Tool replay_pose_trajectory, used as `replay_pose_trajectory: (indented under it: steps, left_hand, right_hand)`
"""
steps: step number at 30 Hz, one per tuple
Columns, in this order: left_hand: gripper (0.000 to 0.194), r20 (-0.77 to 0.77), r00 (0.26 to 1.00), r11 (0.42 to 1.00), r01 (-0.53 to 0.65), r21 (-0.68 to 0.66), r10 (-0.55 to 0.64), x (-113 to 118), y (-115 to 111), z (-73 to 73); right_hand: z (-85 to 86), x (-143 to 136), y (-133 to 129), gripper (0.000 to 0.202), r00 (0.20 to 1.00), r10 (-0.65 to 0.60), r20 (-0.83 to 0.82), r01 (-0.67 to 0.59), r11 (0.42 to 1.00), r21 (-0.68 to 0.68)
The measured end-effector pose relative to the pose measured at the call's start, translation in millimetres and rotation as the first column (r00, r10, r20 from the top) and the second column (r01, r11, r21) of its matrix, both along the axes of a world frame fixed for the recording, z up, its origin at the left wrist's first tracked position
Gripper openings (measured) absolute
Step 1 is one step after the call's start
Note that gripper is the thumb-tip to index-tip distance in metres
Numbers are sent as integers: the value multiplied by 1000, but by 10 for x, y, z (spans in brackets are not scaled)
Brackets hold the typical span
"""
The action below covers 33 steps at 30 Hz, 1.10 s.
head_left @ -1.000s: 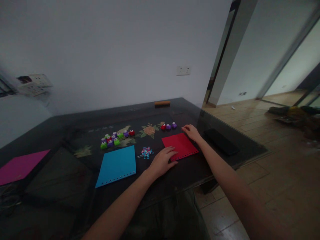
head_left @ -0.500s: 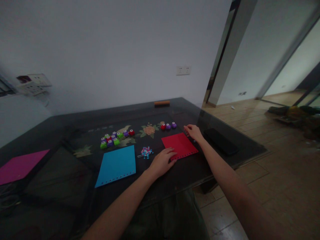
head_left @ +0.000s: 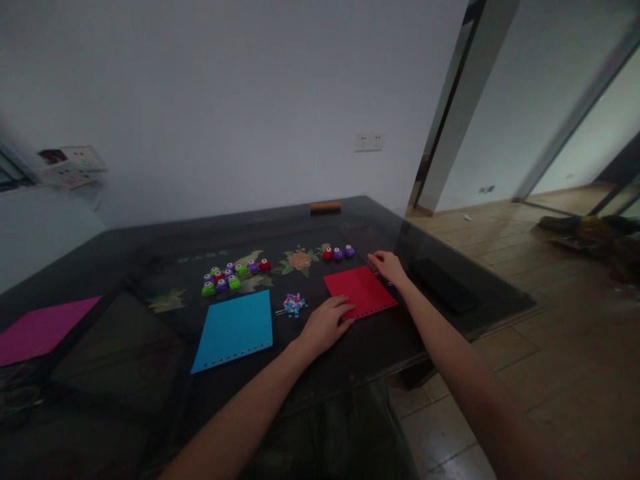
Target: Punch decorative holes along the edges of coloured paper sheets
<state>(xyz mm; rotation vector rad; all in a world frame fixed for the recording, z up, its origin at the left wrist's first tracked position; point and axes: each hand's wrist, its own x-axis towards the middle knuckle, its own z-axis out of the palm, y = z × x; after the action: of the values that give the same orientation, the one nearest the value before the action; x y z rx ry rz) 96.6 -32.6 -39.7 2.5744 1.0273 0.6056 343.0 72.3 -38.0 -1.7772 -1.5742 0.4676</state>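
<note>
A red sheet (head_left: 361,287) with a row of holes along its near edge lies on the dark table. My left hand (head_left: 330,319) rests on its near left corner, fingers stretched out and pressing flat. By the far right corner, my right hand (head_left: 386,264) has its fingers pinched together; what they hold, if anything, is too small to make out. A small shiny object (head_left: 390,285) shows just under the right wrist. Between the red sheet and a blue sheet (head_left: 237,328) with holes sits a pile of small pink, blue and white pieces (head_left: 294,305).
Several green, purple and red one-eyed figures (head_left: 234,283) cluster behind the blue sheet. Three more figures (head_left: 339,253) stand behind the red one. A black slab-like object (head_left: 443,285) lies right, a brown roll (head_left: 325,208) at the back, a magenta sheet (head_left: 47,328) far left.
The view has shifted very slightly. Both hands and the sheets keep their places on the table.
</note>
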Motion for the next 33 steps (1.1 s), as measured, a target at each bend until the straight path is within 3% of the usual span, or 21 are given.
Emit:
replay_pose_trajectory:
  steps: [7, 11, 14, 17, 21, 24, 28, 33]
  left_hand:
    - [35, 6, 1000, 1000, 0, 20, 0, 5, -37, 46]
    - [33, 58, 998, 997, -14, 72, 10, -89, -32, 262]
    - [28, 111, 992, 994, -67, 84, 58, -387, 73, 491]
    - [26, 153, 973, 975, -193, 112, 175, -942, 267, 615]
    - [25, 135, 899, 893, -433, 121, 418, -1823, 518, 510]
    - [26, 143, 834, 835, -546, 69, 533, -2305, 597, 354]
    - [29, 181, 772, 788, -616, -25, 609, -2612, 590, 210]
    - [28, 146, 824, 836, -546, -48, 547, -2730, 582, 144]
  right_hand:
    - [-7, 4, -8, 20, 999, 1, 32, -1, 1000, -15]
    - [7, 11, -19, 18, 998, -1, 65, 1, 1000, 3]
    - [90, -23, -52, 18, 991, -4, 137, -4, 998, 58]
    - [234, -121, -100, 18, 980, 38, 194, -61, 992, 114]
    - [409, -393, -166, 20, 966, 177, 189, -208, 966, 156]
    - [467, -747, -214, 21, 930, 292, 225, -334, 926, 177]
    - [469, -1400, -258, 21, 839, 490, 236, -525, 843, 118]
    - [423, -2174, -239, 20, 714, 634, 297, -663, 749, -4]
